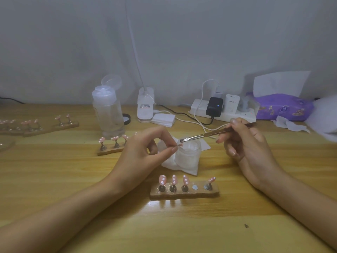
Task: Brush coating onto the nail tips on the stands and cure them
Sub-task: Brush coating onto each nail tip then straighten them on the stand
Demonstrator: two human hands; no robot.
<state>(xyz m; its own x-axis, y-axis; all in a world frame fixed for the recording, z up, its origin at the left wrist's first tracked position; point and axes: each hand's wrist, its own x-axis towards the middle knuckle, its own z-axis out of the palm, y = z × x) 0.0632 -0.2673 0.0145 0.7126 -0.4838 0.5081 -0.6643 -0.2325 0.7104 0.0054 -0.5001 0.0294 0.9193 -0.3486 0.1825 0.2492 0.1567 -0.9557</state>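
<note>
Nearest, on the wooden table [73,179], a small wooden stand [184,194] lies crosswise between the two forearms. Four pink nail tips [174,179] with white dots stand on metal pegs along it, three side by side at its left and one tilted at its right end. The spot between them holds only a pale blue pad [195,187].

Just beyond, a frosted jar [187,155] sits on a crumpled white wipe [190,171]. The left hand [144,150] hovers at the jar's left rim. Its thumb and forefinger pinch a small peg carrying a fifth nail tip [179,144], and the other fingers curl loosely underneath. The right hand [246,145] pinches the handle of a slim brush [209,134] between thumb and forefinger, the remaining fingers bent inward. The bristles reach over the jar to the fifth nail tip; whether they touch it or stop just short, I cannot tell.

Behind the left hand is a second stand [111,149] with pink tips, and behind that a clear bottle [108,110] with its flip cap open. Farther left lie more loaded stands [51,127]. Along the wall sit a stack of white pads [163,120], a white power strip [224,114] with a black adapter [214,106] plugged in, and a purple tissue pack [284,107].
</note>
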